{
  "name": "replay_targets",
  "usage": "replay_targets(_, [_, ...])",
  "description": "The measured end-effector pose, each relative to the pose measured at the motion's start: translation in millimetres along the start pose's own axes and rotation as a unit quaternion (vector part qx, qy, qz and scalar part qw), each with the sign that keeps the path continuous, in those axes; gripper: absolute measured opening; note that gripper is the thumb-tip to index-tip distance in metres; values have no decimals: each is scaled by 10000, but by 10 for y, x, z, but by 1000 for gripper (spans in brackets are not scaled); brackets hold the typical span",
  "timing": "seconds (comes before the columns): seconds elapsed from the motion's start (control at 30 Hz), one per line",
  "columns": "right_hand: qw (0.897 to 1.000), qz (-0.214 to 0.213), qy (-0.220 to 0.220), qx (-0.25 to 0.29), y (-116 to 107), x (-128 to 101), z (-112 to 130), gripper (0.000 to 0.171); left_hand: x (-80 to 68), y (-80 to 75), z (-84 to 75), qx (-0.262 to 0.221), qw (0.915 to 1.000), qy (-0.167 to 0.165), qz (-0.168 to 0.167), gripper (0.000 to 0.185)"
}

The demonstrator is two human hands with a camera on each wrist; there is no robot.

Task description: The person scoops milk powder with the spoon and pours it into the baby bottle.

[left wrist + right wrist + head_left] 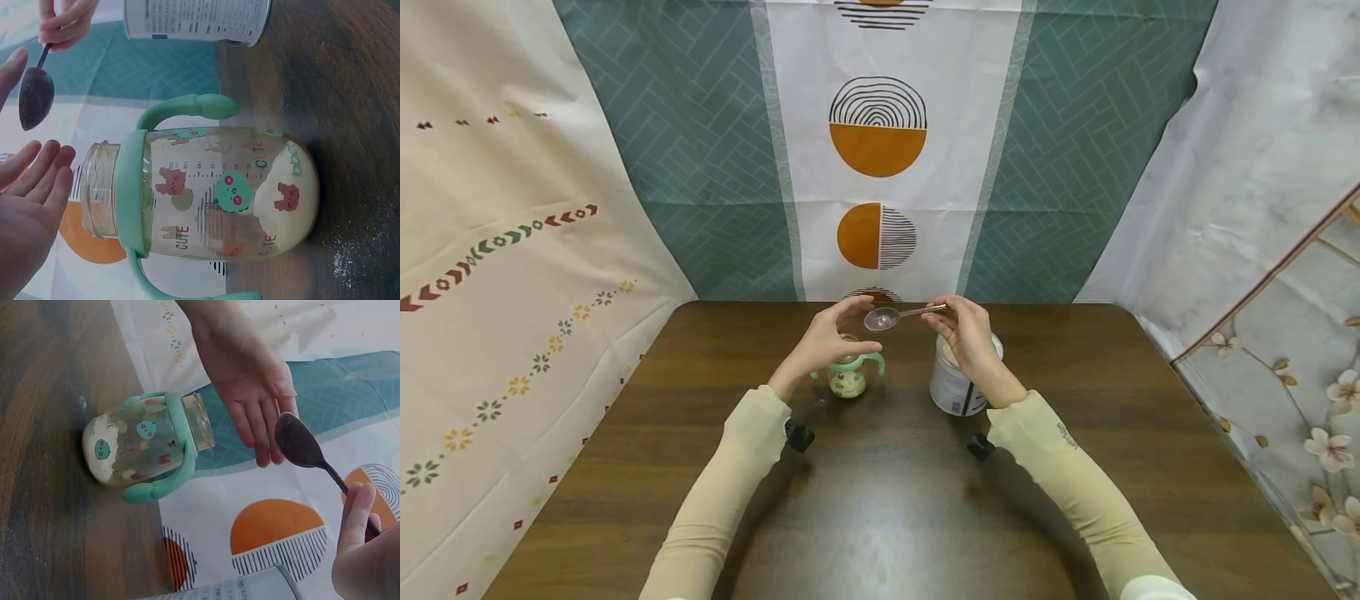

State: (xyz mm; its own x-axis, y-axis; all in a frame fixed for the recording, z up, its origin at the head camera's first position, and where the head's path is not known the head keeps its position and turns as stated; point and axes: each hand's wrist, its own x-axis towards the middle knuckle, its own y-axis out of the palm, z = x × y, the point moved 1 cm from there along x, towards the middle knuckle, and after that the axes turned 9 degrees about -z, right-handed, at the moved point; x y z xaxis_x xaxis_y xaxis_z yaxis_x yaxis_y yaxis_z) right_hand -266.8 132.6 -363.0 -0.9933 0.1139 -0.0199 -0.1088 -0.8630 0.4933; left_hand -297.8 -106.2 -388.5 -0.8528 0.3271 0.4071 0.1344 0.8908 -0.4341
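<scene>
while the right hand (967, 333) pinches the spoon (882, 318) by its handle above the bottle (847, 377), the left hand (826, 340) hovers flat-fingered beside the bowl. powder already lies in the bottle's bottom, so scooping looks underway; the spoon seems empty, the tin (953, 385) stands open, and no lid shows.

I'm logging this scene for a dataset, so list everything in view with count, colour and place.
Baby bottle: one, clear with green collar and handles, pale powder at its bottom; on the table, under the left hand.
Spoon: one, clear plastic; above the bottle.
Tin: one, white, open; on the table, right of the bottle.
Table: one, dark brown wood.
Backdrop cloths: several, teal, white, cream; behind and beside the table.
Left hand: open, over the bottle.
Right hand: pinches the spoon's handle.
</scene>
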Motion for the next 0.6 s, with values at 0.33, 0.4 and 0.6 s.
replay_targets(0.33, [9996, -239, -32, -126, -59, 16, 27, 29, -22, 80, -6, -271, 9995, 138, 1, 73])
replay_targets(0.4, [9995, -305, -58, -105, -75, 27, 42, 30, -22, 97, -6, -309, 9993, 210, 17, 74])
replay_targets(0.6, [9991, -412, -111, -23, -141, 59, 95, 30, -17, 133, -35, -485, 9985, 190, 162, 72])
